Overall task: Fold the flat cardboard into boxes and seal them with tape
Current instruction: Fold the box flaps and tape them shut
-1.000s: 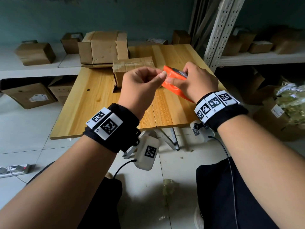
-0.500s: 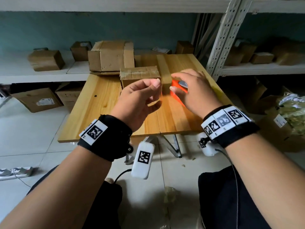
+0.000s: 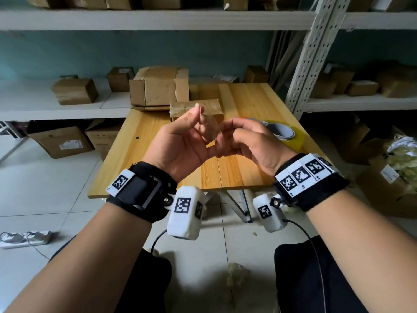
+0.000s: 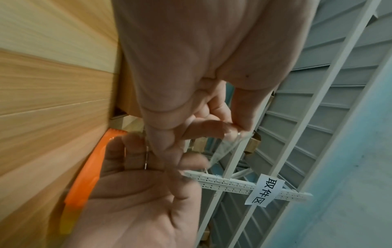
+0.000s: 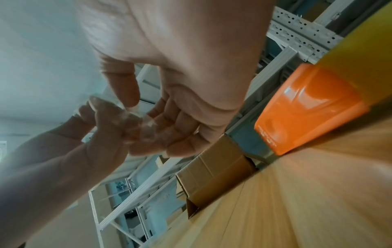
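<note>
The right hand (image 3: pixel 246 145) has let go of the orange tape dispenser (image 5: pixel 307 107), now lying near the table's (image 3: pixel 126 154) right edge. Both hands pinch a clear tape strip (image 3: pixel 208 127) above the table, left hand (image 3: pixel 180 143) uppermost; the taped box (image 3: pixel 196 109) sits behind.

The table (image 3: pixel 140 152) is pale wood with a smooth, faintly glossy grain. At its twelve o'clock edge the boxes (image 3: pixel 159 86) are matt brown cardboard, creased. The tape strip (image 3: pixel 208 126) is clear, shiny film, crinkled. At three o'clock the dispenser (image 5: pixel 307 107) is glossy orange plastic. The racks (image 3: pixel 306 57) are matt painted metal, perforated.
</note>
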Motion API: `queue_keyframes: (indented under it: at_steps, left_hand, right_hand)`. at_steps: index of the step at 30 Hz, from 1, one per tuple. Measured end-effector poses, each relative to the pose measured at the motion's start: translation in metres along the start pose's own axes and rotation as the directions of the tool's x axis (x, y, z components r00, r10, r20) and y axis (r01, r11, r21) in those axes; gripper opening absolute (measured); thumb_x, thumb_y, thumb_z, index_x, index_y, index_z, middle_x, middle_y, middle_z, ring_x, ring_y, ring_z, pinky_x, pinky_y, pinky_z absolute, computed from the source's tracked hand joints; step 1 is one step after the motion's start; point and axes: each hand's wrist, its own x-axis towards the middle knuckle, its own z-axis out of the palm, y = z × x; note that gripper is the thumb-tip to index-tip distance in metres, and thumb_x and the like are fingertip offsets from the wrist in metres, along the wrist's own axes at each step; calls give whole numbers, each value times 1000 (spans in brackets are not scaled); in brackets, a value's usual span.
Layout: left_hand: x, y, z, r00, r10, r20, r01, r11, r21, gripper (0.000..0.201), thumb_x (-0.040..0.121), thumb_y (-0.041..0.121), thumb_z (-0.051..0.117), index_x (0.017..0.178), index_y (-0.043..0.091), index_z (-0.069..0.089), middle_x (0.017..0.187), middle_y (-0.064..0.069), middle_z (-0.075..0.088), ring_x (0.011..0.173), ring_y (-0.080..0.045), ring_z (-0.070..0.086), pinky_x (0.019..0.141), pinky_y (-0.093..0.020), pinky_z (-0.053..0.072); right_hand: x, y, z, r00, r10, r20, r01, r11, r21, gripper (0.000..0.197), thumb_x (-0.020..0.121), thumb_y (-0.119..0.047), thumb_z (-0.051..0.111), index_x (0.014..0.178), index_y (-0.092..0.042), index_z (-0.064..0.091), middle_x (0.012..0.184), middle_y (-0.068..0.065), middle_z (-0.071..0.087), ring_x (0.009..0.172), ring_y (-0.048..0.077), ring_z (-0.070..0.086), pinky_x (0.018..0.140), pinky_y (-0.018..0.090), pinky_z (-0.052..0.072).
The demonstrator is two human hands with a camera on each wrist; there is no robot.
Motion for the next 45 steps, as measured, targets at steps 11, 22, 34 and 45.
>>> queue_keyframes:
  at_steps: [11,22,34,45]
  left_hand:
    - [2,3,-9,991,116,-64,-99,970,224,16,106,21,56,91,19,59,81,2,56,74,-11,53,84,-34,47]
    - [7,-4,-15,735,640,-226,-331,629,703,10,99,21,72,105,15,76,95,-1,77,87,-9,71,72,-20,55]
    - [26,1,-16,606,741,-290,-393,596,700,23,94,17,78,117,13,76,107,-8,78,97,-17,74,84,-21,57]
    - [63,32,-35,598,515,-615,-253,849,465,23,98,12,70,120,10,76,114,-5,79,101,-13,77,66,-21,52]
  right_hand:
    - [6,3,-16,979,61,-192,-99,976,-194,18,88,-9,82,104,-12,75,86,4,76,76,15,70,66,28,52]
    - [0,-9,-27,907,-148,-395,-45,897,-439,14,87,-29,85,90,-18,77,83,-1,79,81,13,75,83,32,61]
    - [42,-11,-15,801,-219,-557,50,952,-303,13,91,-26,82,100,-17,80,89,-6,80,87,5,75,89,27,61]
    - [110,4,-19,882,-27,-470,-109,960,-259,50,91,-31,81,137,-24,62,99,0,79,97,3,73,83,18,45]
